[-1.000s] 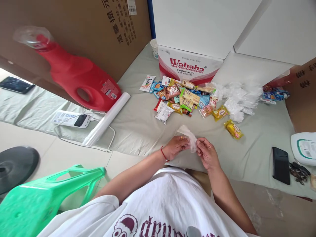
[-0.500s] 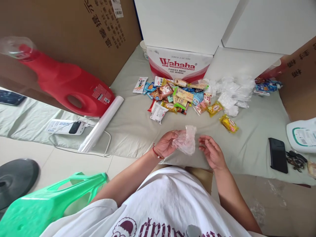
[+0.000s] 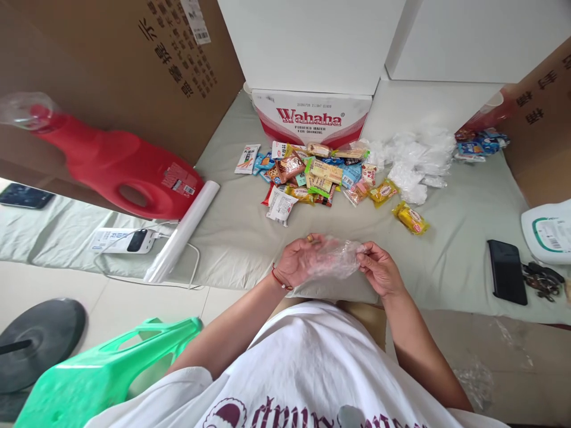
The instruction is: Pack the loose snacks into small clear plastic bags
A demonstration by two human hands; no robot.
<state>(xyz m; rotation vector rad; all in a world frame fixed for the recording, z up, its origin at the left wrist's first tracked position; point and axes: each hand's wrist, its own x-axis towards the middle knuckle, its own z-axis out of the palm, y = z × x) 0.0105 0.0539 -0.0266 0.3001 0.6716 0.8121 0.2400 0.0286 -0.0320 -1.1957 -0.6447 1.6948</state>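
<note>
A small clear plastic bag [image 3: 335,260] is stretched between both of my hands, just above the near edge of the grey-green cloth [image 3: 241,226]. My left hand [image 3: 298,260] holds its left side, fingers curled into the film. My right hand [image 3: 378,268] pinches its right edge. Beyond the hands lies a pile of several wrapped snacks [image 3: 312,175]. A lone yellow snack packet [image 3: 410,217] lies to the right of that pile.
A heap of clear bags [image 3: 414,157] lies right of the snacks, a Wahaha carton [image 3: 310,119] behind them. At left are a red jug [image 3: 120,166], a plastic roll [image 3: 182,232], a power bank [image 3: 122,241] and a green stool [image 3: 102,371]. A black phone [image 3: 506,271] lies right.
My right hand, apart from the bag half a second ago, has taken hold of its right edge. The bag now lies spread sideways between both hands. The view has tilted slightly.
</note>
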